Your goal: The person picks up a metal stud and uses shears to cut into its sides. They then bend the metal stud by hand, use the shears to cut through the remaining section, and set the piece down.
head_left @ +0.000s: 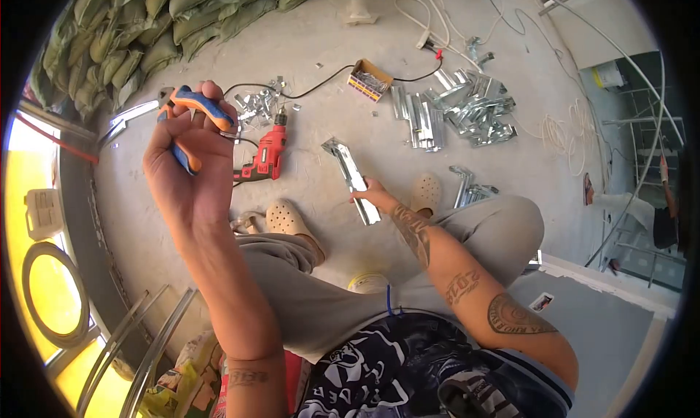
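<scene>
Raised at the left, my left hand [195, 166] is closed around a pair of pliers or snips [205, 109] with blue and orange handles. The handles are spread apart, and part of the head is hidden by my fingers. My right hand [375, 194] grips the lower part of a shiny metal channel piece [345, 168], bent at its far end, between my feet. A red corded power drill [268, 155] lies on the floor near my left hand. Beyond it are scattered small metal cut pieces [259, 104].
Piles of cut metal pieces [474, 108] lie on the right, near an open box of screws or similar fasteners [370, 79]. Stacked sacks [146, 20] line the far left. Cables cross the floor. Metal profiles [157, 345] lean at lower left. Another person [642, 210] is at far right.
</scene>
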Demonstrator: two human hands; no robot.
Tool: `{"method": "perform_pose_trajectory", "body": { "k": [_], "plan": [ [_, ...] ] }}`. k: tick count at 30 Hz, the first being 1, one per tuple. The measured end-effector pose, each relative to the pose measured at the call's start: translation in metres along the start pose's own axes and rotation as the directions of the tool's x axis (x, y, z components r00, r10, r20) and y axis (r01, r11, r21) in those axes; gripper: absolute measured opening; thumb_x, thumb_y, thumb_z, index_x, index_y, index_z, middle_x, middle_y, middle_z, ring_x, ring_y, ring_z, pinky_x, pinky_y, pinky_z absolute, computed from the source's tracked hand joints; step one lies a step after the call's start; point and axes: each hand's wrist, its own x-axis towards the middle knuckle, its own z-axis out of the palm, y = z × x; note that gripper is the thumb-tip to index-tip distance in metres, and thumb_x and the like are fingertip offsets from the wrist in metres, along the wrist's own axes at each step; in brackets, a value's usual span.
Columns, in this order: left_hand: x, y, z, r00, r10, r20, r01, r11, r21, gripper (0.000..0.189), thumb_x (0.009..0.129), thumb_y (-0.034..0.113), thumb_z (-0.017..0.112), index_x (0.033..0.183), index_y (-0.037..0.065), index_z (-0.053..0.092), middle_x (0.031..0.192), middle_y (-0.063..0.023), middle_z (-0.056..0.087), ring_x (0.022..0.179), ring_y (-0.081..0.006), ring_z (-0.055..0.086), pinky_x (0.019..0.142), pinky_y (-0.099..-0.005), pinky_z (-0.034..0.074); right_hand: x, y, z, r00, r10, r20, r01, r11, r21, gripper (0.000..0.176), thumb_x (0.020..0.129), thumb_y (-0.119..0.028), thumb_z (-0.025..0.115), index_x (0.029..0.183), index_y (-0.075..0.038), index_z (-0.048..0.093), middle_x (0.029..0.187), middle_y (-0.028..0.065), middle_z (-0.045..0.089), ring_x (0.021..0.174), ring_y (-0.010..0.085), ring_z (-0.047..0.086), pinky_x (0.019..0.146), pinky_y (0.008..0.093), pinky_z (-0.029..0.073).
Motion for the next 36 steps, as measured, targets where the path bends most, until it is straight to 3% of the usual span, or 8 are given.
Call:
{"method": "perform_pose_trajectory", "body": {
  "k": [7, 11, 14, 17, 23, 30, 35, 36],
  "plan": [
    [0.010, 0.001, -0.003, 0.997, -0.052, 0.048, 0.054, 0.998, -0.037, 0.027, 0.082, -0.003, 0.050, 0.109, -0.006, 0.048, 0.107, -0.0209, 0.057, 0.107, -0.0312, 0.058, 0.091, -0.0417, 0.046, 0.067, -0.066, -0.033, 0.994, -0.095, 0.046, 0.095, 0.995, -0.005, 0.053, 0.082, -0.014, 0.077, 0.127, -0.002, 0.052, 0.105, 0.0091, 0.064, 0.093, 0.0206, 0.067, 0.078, 0.0316, 0.053],
    [0.011, -0.009, 0.002, 0.984, -0.153, 0.093, 0.158, 0.987, -0.042, 0.027, 0.084, 0.000, 0.053, 0.110, -0.006, 0.050, 0.107, -0.0212, 0.059, 0.104, -0.0300, 0.058, 0.089, -0.0404, 0.047, 0.058, -0.084, -0.072, 0.671, -0.191, -0.716, -0.372, 0.749, -0.548, 0.111, 0.069, -0.060, 0.078, 0.146, 0.004, 0.031, 0.137, 0.0294, 0.049, 0.129, 0.0390, 0.048, 0.105, 0.0434, 0.040],
    [0.013, -0.017, 0.009, 0.976, -0.182, 0.121, 0.183, 0.983, 0.007, 0.028, 0.085, 0.003, 0.053, 0.111, -0.006, 0.052, 0.106, -0.0206, 0.059, 0.103, -0.0287, 0.058, 0.088, -0.0400, 0.047, 0.043, -0.129, -0.184, 0.938, -0.185, -0.293, -0.166, 0.502, -0.849, 0.092, 0.079, -0.060, 0.071, 0.143, -0.001, 0.041, 0.137, 0.0263, 0.051, 0.128, 0.0376, 0.050, 0.106, 0.0432, 0.040],
    [0.016, -0.022, 0.010, 0.958, -0.237, 0.159, 0.231, 0.971, 0.058, 0.028, 0.087, 0.006, 0.053, 0.112, -0.005, 0.054, 0.108, -0.0191, 0.060, 0.107, -0.0284, 0.057, 0.087, -0.0401, 0.047, -0.034, -0.215, -0.239, 0.967, -0.234, 0.101, 0.121, 0.072, -0.990, 0.065, 0.086, -0.050, 0.067, 0.132, -0.005, 0.056, 0.122, 0.0201, 0.063, 0.110, 0.0300, 0.063, 0.096, 0.0369, 0.048],
    [0.024, -0.024, 0.008, 0.946, -0.311, 0.091, 0.283, 0.929, 0.238, 0.044, 0.087, 0.002, 0.052, 0.131, -0.003, 0.050, 0.141, -0.0214, 0.047, 0.139, -0.0300, 0.036, 0.114, -0.0499, 0.026, -0.174, -0.251, -0.298, 0.895, -0.344, -0.286, -0.131, 0.409, -0.903, 0.048, 0.086, -0.051, 0.065, 0.103, -0.006, 0.069, 0.100, 0.0174, 0.068, 0.095, 0.0315, 0.065, 0.083, 0.0414, 0.050],
    [0.019, -0.032, -0.006, 0.936, -0.352, 0.017, 0.283, 0.778, 0.560, 0.080, 0.078, 0.001, 0.054, 0.153, 0.007, 0.025, 0.153, -0.0175, 0.031, 0.142, -0.0291, 0.030, 0.114, -0.0465, 0.027, -0.230, 0.005, -0.301, 0.181, -0.514, -0.838, -0.205, 0.814, -0.543, 0.040, 0.088, -0.038, 0.064, 0.076, 0.000, 0.065, 0.062, 0.0185, 0.057, 0.063, 0.0338, 0.061, 0.063, 0.0406, 0.048],
    [0.019, 0.005, -0.024, 0.874, -0.471, 0.117, 0.312, 0.731, 0.607, 0.074, 0.077, -0.003, 0.052, 0.149, 0.002, 0.032, 0.148, -0.0121, 0.040, 0.130, -0.0272, 0.043, 0.106, -0.0401, 0.039, -0.219, 0.109, -0.242, -0.028, -0.375, -0.926, -0.300, 0.887, -0.350, 0.056, 0.078, -0.045, 0.072, 0.104, 0.004, 0.064, 0.104, 0.0244, 0.065, 0.094, 0.0357, 0.063, 0.080, 0.0421, 0.049],
    [0.007, 0.007, -0.015, 0.963, -0.261, 0.065, 0.151, 0.726, 0.671, 0.074, 0.078, -0.003, 0.052, 0.149, 0.003, 0.032, 0.147, -0.0121, 0.040, 0.126, -0.0252, 0.047, 0.101, -0.0368, 0.043, -0.210, 0.128, -0.244, 0.034, -0.280, -0.959, -0.466, 0.845, -0.263, 0.066, 0.077, -0.045, 0.071, 0.120, 0.003, 0.055, 0.119, 0.0245, 0.058, 0.107, 0.0369, 0.058, 0.088, 0.0426, 0.046]
  ]
}}
